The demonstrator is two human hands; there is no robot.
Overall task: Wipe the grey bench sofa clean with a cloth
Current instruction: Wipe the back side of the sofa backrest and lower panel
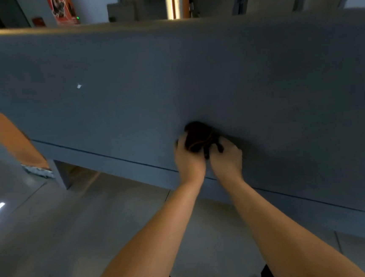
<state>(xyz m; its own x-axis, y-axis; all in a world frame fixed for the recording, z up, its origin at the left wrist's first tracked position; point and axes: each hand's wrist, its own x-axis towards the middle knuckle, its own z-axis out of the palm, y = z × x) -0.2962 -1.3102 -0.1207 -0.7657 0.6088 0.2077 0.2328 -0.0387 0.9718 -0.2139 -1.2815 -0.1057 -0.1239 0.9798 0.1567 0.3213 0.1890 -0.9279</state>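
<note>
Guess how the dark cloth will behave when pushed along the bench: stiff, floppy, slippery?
Probably floppy: the dark cloth sits bunched into a rounded wad between the left hand and right hand. Likely light, since fingers alone hold it. The grey bench sofa looks matte, so it may drag, not slide.

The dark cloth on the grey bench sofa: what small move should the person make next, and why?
Probably spread the cloth and sweep it leftward. The left hand and right hand grip it bunched in one spot on the grey bench sofa, and a small white speck lies farther left on the seat.
</note>
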